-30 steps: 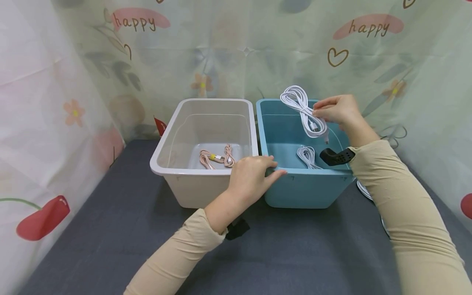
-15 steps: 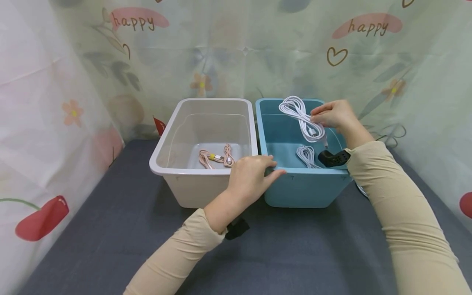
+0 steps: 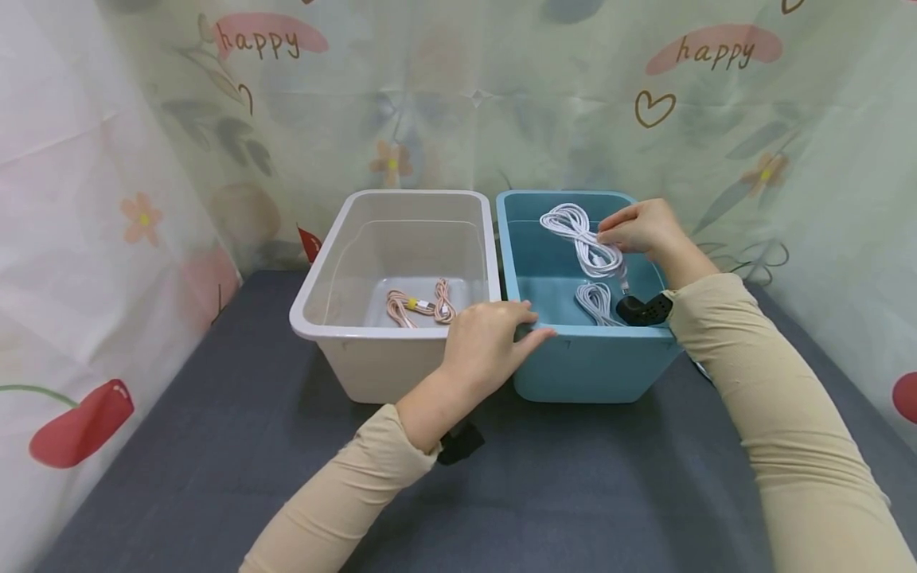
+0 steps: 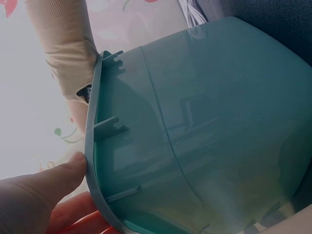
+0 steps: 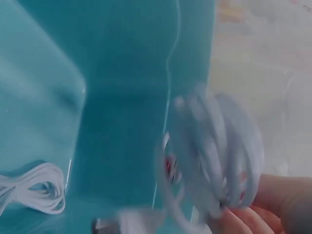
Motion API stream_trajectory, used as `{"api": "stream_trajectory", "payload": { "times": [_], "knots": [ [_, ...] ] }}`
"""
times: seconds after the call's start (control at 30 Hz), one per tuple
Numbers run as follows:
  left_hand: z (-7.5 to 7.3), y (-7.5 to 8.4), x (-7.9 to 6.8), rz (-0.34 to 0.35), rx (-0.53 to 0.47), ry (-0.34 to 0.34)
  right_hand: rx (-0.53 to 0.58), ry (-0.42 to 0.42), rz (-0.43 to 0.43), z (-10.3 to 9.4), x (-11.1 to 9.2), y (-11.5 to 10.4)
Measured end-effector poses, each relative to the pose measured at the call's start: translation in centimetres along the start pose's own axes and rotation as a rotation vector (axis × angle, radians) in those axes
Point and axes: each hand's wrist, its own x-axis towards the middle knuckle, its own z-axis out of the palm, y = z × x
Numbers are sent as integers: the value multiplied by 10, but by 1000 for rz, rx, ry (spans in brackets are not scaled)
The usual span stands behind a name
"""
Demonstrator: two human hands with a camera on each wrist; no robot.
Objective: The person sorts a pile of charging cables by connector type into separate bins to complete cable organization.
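My right hand [image 3: 645, 227] pinches a coiled white cable [image 3: 573, 223], which hangs within the mouth of the blue bin [image 3: 580, 366]. In the right wrist view that white cable [image 5: 214, 146] is blurred, with a plug at its lower end. Below it, another coiled white cable [image 3: 595, 302] lies on the bin's floor. My left hand [image 3: 483, 346] holds the blue bin's near left rim corner; the left wrist view shows its thumb [image 4: 73, 170] against the rim. On the left, a beige bin [image 3: 387, 366] contains coiled pink cables [image 3: 421, 305], one with a yellow tie.
Both bins stand side by side on a dark grey cloth [image 3: 215, 461]. More white cable [image 3: 700, 368] lies to the blue bin's right, partly behind the right sleeve. A patterned curtain [image 3: 430, 95] hangs behind, and a thin dark cord [image 3: 759, 259] shows at the right back.
My right hand has lowered the white cable bundle and shifted it slightly left, from above the blue bin's rim into its opening. The left hand has stayed in place.
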Motion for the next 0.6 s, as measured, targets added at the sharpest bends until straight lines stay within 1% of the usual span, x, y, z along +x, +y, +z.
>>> {"api": "stream_trajectory", "payload": {
  "times": [0.2, 0.27, 0.4, 0.6],
  "knots": [
    [0, 0, 0, 3, 6, -4, -53, -74, -24, 2, 1, 3],
    [0, 0, 0, -1, 1, -10, -51, -89, -30, 2, 1, 3],
    [0, 1, 0, -5, -3, -15, -39, -104, -51, 0, 1, 3],
    [-1, 0, 0, -6, 4, -13, 19, -139, -60, -8, -6, 0]
  ]
}}
